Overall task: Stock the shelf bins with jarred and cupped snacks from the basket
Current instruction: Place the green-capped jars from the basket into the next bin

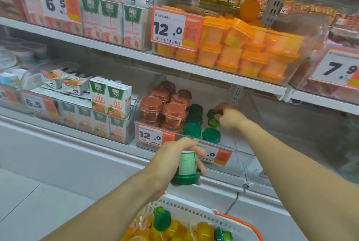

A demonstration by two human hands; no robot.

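I have my right hand [229, 115] deep in the clear lower shelf bin [229, 165], fingers curled round a green-lidded cup [212, 119] that I am setting down tilted beside the green cups already standing there [202, 133]. My left hand [180, 155] waits just in front of the bin's edge, gripping another green cup [186, 168] held lid-down.

In that bin the brown-lidded cups [165, 108] fill the left part in two layers, while the green ones form only a short group in the middle; the right part of the bin floor is bare. The orange cups [242, 50] in the bin on the shelf above are heaped close to its rim.

The white basket [196, 213] with the orange handle sits below me and holds more stock: green-lidded cups [162, 219] and several yellow and orange ones [174, 229]. I judge the job roughly midway, with the green row the main gap.
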